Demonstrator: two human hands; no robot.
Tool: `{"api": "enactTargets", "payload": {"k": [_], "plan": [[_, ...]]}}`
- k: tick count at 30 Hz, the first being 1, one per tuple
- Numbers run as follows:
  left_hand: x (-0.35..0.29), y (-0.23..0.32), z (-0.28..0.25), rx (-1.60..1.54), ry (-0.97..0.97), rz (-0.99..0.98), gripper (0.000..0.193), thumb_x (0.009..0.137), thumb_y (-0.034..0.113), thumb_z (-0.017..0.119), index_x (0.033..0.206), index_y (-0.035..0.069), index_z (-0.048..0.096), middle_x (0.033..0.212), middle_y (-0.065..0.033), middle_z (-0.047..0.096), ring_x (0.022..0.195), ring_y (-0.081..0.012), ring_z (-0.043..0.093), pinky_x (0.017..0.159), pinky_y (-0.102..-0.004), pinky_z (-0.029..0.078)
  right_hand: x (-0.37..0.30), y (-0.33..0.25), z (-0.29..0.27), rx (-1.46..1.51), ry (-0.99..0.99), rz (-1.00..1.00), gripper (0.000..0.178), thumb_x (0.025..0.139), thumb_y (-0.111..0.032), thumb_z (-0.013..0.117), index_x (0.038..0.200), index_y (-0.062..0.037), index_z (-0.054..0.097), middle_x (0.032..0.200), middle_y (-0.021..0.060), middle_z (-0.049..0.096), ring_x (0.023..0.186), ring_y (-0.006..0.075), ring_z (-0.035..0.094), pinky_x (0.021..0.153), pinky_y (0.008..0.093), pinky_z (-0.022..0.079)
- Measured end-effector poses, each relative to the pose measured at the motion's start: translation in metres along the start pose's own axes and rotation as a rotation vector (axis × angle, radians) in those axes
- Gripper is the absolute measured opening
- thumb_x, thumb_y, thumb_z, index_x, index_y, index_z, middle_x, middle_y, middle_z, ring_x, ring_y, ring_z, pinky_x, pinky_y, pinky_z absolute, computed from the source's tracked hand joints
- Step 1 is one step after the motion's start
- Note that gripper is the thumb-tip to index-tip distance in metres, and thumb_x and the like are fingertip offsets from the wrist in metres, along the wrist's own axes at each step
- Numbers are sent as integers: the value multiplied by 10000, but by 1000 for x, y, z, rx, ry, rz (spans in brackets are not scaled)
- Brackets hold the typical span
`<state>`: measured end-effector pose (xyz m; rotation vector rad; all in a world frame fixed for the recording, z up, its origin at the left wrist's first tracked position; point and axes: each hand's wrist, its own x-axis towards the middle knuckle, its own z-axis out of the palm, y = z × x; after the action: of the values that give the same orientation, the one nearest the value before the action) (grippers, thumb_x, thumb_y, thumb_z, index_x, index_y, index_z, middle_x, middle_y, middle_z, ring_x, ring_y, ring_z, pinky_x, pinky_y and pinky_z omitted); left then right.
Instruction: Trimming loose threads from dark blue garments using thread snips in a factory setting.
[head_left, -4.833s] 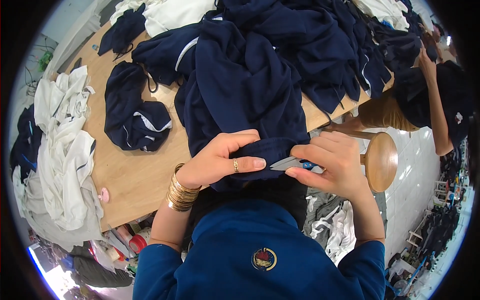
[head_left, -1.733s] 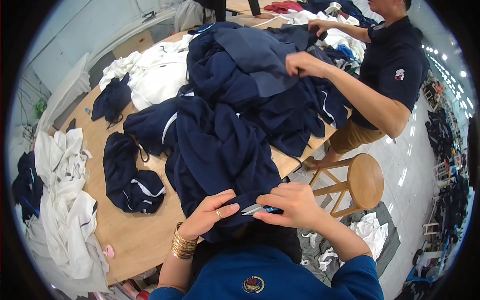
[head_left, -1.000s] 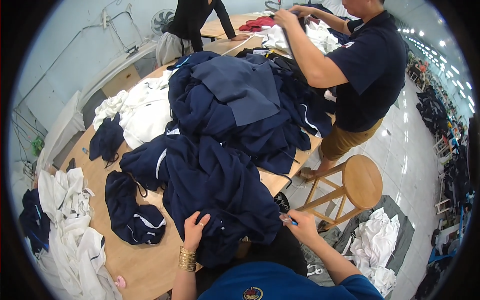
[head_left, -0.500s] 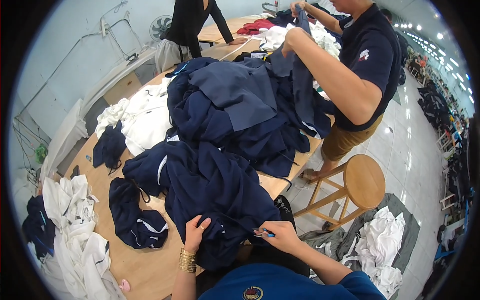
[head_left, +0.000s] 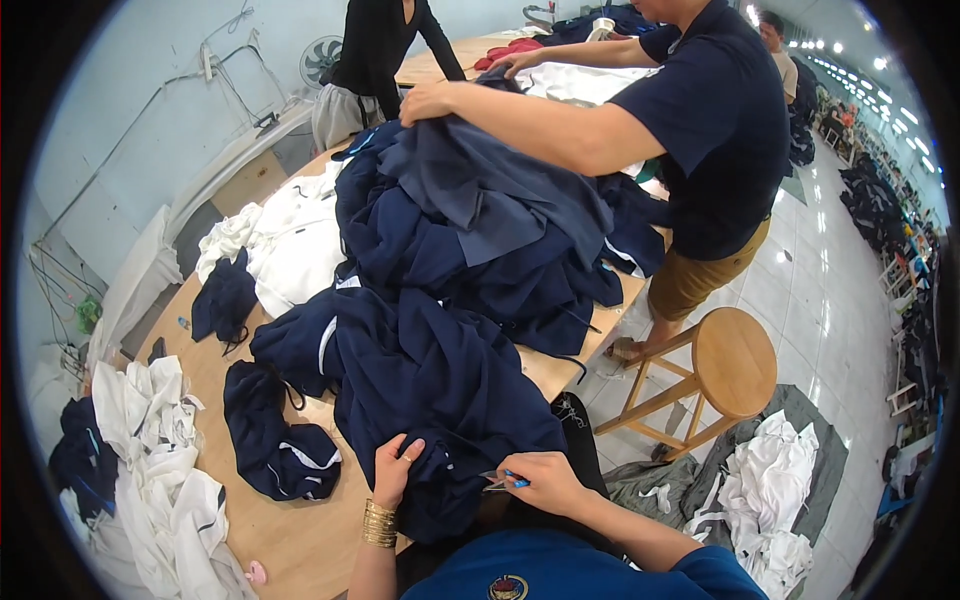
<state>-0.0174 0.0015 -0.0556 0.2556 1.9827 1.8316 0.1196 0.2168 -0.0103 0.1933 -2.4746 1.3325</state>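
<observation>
A navy garment [head_left: 432, 375] hangs over the table's near edge toward my lap. My left hand [head_left: 393, 470], below gold bangles, is closed on a bunched part of it, thumb up. In my right hand [head_left: 548, 484] is a small pair of thread snips [head_left: 515, 479] with blue on the handle. Their metal tips point left, at the cloth beside my left hand; whether they touch it I cannot tell. A small white spot shows on the bunched cloth between my hands.
A big navy pile [head_left: 430, 235] covers the table's middle, white garments [head_left: 295, 235] left of it. A co-worker [head_left: 700, 130] on the right spreads dark grey cloth [head_left: 500, 180] over it. A wooden stool [head_left: 735, 360] and white cloth [head_left: 770, 475] on a grey sheet stand rightward.
The co-worker's arms have swung left, bringing grey cloth over the pile. My right hand has shifted slightly left with the snips, nearer my left hand, which still grips the garment.
</observation>
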Motion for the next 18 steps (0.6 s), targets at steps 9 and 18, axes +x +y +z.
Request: {"api": "enactTargets", "payload": {"k": [9,18], "plan": [[-3,5,0,27,-8,-13,180,856,128,637,732,19,566,679,89,488,631,2,407,551,-171,345,-5,4,-3,-19,4,17,83,714,-69,614,774,-83,558,688,53,589,643,233,610,577,319,477],[2,6,-1,13,-8,-18,178,859,130,632,735,17,573,675,88,484,625,-1,403,559,-167,343,2,5,-2,-20,-24,28,77,726,-87,615,780,-90,559,694,51,590,651,226,611,579,320,475]]}}
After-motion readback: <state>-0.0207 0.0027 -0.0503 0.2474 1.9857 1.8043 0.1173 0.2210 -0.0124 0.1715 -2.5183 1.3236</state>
